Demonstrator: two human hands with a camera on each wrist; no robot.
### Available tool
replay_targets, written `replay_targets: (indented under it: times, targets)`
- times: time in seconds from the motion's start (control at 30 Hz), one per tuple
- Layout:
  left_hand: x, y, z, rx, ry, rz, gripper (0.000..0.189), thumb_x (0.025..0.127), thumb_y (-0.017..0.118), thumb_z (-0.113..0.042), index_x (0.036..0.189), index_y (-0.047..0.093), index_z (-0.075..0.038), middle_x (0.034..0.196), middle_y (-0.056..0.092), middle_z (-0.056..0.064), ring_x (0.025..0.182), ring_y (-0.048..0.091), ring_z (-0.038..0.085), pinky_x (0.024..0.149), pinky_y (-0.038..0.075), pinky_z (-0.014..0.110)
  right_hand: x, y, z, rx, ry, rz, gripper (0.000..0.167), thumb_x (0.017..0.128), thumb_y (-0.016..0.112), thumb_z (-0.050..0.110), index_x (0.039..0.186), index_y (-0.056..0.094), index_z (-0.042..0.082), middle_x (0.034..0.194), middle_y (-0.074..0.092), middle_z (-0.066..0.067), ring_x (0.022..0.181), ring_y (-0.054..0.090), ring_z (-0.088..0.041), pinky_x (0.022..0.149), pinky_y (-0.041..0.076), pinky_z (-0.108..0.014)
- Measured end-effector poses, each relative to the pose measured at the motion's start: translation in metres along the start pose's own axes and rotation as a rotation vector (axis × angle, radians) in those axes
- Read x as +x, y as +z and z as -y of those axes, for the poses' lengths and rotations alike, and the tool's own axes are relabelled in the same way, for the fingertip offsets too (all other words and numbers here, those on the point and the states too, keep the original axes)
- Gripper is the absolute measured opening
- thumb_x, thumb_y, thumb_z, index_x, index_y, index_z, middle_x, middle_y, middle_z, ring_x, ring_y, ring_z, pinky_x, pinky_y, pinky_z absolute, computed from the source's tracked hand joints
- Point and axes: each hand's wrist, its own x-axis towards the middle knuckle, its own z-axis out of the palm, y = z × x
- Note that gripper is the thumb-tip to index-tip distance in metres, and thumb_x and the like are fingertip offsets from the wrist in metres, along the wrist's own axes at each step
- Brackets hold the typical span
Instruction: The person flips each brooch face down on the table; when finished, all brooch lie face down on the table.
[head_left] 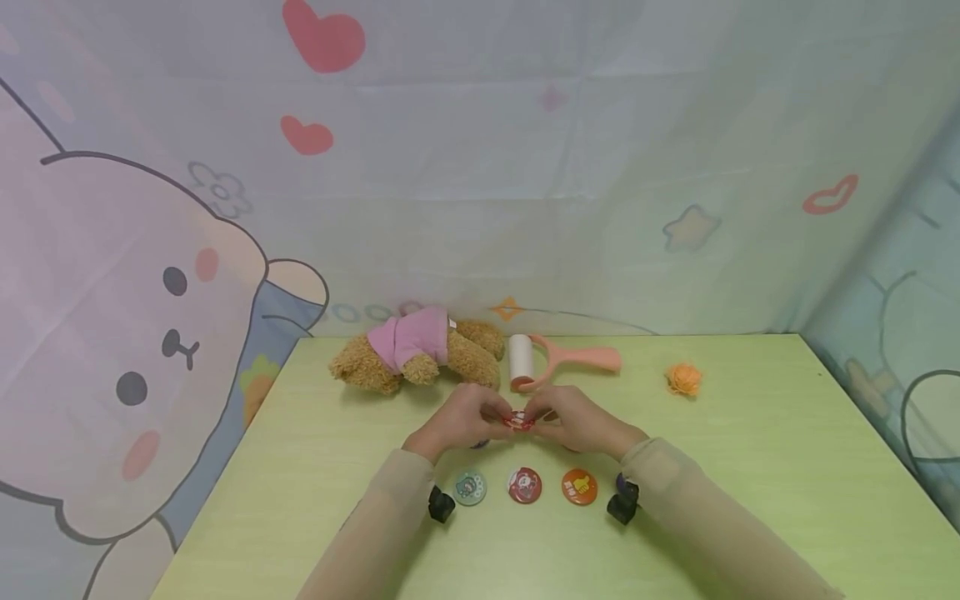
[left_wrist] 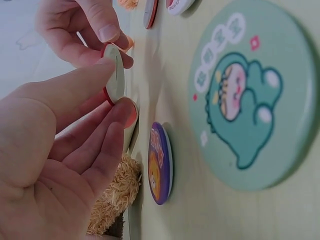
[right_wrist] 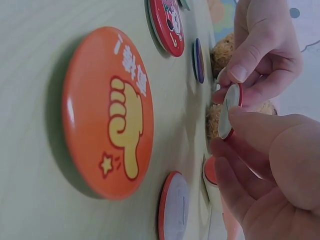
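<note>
My left hand (head_left: 468, 417) and right hand (head_left: 581, 419) meet over the table, pinching a red round pin badge (head_left: 518, 420) from opposite sides with thumbs and fingers. The badge is raised and tilted, its pale back (right_wrist: 227, 110) showing in the wrist views. Below the hands lie a green dinosaur badge (head_left: 470, 487), a red character badge (head_left: 524, 485) and an orange badge (head_left: 580, 487) with a yellow hand print. A purple badge (left_wrist: 160, 162) lies near my left hand, mostly hidden in the head view. An orange-rimmed badge (right_wrist: 174, 206) lies pale side up by my right hand.
Behind the hands a teddy bear (head_left: 420, 346) in a pink top lies on its side. Next to it are a white lint roller (head_left: 521, 360) with a pink handle (head_left: 592, 358) and, farther right, an orange flower-like ball (head_left: 684, 379). A printed cloth (head_left: 480, 208) hangs behind the table.
</note>
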Motion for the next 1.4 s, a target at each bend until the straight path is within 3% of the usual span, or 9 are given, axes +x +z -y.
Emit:
replay_targets:
  times: [0.37,0.57,0.77,1.03,1.4]
  targets:
    - [-0.0002,-0.0004,0.0026,-0.026,0.018,-0.023,0.008,0.095,0.080,-0.016,0.102,0.082,-0.012,0.098,0.079,-0.003,0.095,0.076,0.013,0.085,0.060,0.027,-0.0018,-0.0025,0.0005,0.011,0.030,-0.017,0.009,0.099,0.073,0.008,0.105,0.076,0.013,0.102,0.077,0.003,0.095,0.071,-0.009,0.086,0.061,-0.035]
    - [0.0010,-0.0019,0.0011,-0.021,0.005,-0.037,0.012,0.097,0.075,-0.009,0.107,0.081,-0.007,0.104,0.080,0.006,0.098,0.077,0.018,0.088,0.061,0.030,-0.0009,-0.0054,0.0036,-0.014,0.052,-0.050,0.008,0.099,0.071,0.004,0.103,0.076,0.009,0.100,0.077,-0.002,0.094,0.072,-0.012,0.084,0.060,-0.032]
    - [0.0024,-0.0028,0.0001,-0.031,0.015,-0.057,0.014,0.097,0.074,-0.004,0.110,0.079,-0.002,0.105,0.079,0.010,0.098,0.076,0.020,0.090,0.061,0.031,0.0002,-0.0071,0.0066,0.032,0.060,-0.078,0.011,0.098,0.071,-0.001,0.107,0.075,0.004,0.106,0.077,-0.010,0.096,0.075,-0.019,0.085,0.062,-0.033]
    - [0.0004,-0.0044,-0.0044,-0.009,0.009,-0.097,0.011,0.099,0.073,-0.011,0.107,0.080,-0.010,0.100,0.079,0.001,0.091,0.074,0.014,0.085,0.061,0.031,0.0005,-0.0057,0.0045,0.056,0.072,-0.114,0.028,0.098,0.072,0.002,0.126,0.072,0.002,0.107,0.078,-0.005,0.095,0.076,-0.017,0.085,0.061,-0.028]
    - [-0.0006,-0.0021,-0.0053,-0.006,0.008,-0.124,0.015,0.100,0.073,-0.012,0.113,0.079,-0.011,0.105,0.079,0.002,0.097,0.074,0.015,0.089,0.059,0.032,-0.0009,-0.0040,0.0076,0.076,0.086,-0.138,0.029,0.097,0.074,0.003,0.126,0.070,0.007,0.104,0.076,-0.003,0.093,0.074,-0.016,0.083,0.061,-0.028]
